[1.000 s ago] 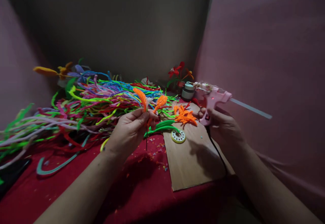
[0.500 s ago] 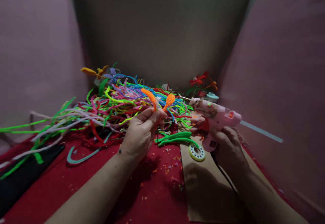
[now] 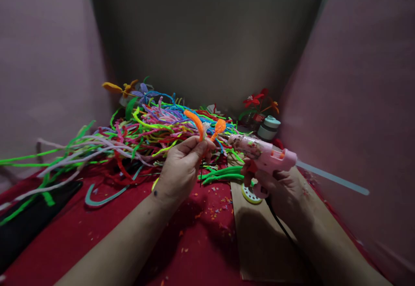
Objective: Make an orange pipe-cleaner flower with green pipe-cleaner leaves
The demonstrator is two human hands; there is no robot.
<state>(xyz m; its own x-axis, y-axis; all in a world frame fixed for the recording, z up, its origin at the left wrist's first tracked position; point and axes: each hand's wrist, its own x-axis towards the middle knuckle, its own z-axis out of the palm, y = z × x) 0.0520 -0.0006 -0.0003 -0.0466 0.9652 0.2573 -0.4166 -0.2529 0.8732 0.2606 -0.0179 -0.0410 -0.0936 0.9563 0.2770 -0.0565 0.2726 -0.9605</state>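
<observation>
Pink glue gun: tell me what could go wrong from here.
The pink glue gun points toward the left hand and the orange petals it holds, so, if hot, it might scorch either. Glue could drip onto the green strips lower down. The black cord by the right hand might snag.

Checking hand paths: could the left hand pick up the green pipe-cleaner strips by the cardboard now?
Probably not: the left hand pinches orange petals, occupying its grip, though the green pipe-cleaner strips seem within reach.
</observation>
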